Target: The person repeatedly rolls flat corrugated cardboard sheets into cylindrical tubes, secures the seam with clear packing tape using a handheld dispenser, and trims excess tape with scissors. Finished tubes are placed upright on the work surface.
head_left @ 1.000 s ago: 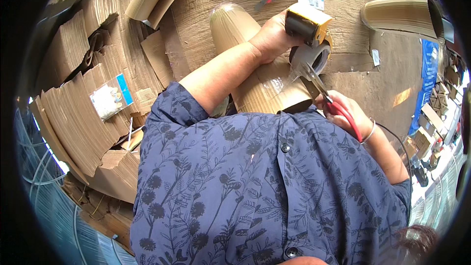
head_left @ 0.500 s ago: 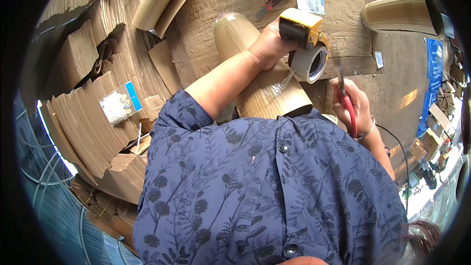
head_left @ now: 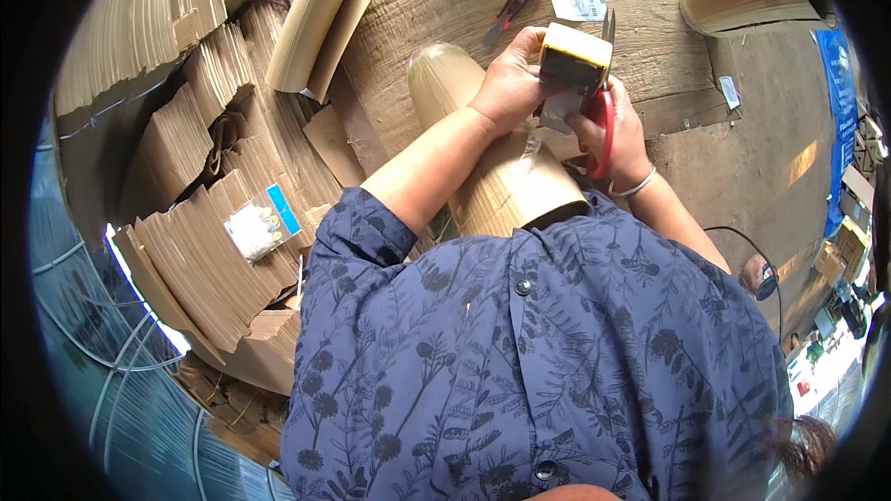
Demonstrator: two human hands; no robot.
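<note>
Near the upper middle of the frame, the left hand point(head_left: 509, 83) is curled around a yellow-topped tape dispenser point(head_left: 575, 57) above a brown cardboard roll point(head_left: 501, 176). Touching it from the right, the right hand point(head_left: 617, 125) is closed on red-handled scissors point(head_left: 600, 111). Above lies a white rectangular label point(head_left: 577, 3); at left, a small white-and-blue packet point(head_left: 263, 223) rests on stacked cardboard point(head_left: 186, 250).

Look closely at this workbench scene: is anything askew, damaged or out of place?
Nothing stands out. Both hands, left and right, hold a tape roll and red-handled scissors over a cardboard tube.
</note>
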